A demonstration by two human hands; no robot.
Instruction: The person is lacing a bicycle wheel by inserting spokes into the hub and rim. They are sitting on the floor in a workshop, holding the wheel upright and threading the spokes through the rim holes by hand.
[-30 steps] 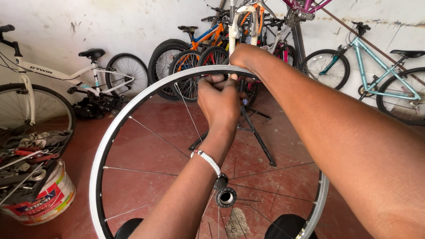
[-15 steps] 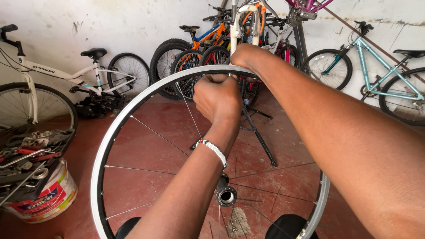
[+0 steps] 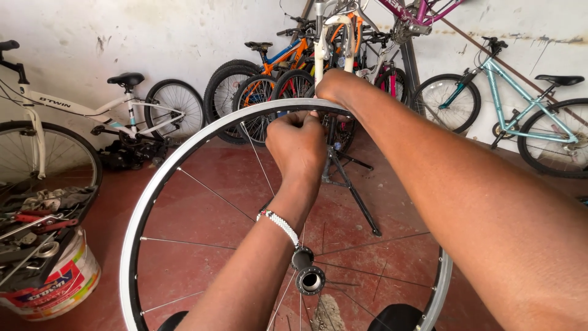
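Observation:
A bare silver bicycle rim (image 3: 184, 147) stands upright in front of me, with thin spokes running to a black hub (image 3: 309, 277) near the bottom. My left hand (image 3: 298, 146), a beaded band at its wrist, is closed on something small at the top inside of the rim, where a spoke meets it. My right hand (image 3: 334, 89) reaches over the rim's top from the right; its fingers are mostly hidden behind the left hand and the rim, gripping there.
A bucket (image 3: 52, 288) full of tools sits at lower left. A white bicycle (image 3: 79, 113) leans on the left wall, several bicycles (image 3: 288, 67) stand at the back, a teal one (image 3: 527, 110) at right. A black repair stand (image 3: 352, 184) rises behind the wheel.
My left hand has shifted slightly upward and right along the top of the rim; the view has edged closer. The wheel stays in place.

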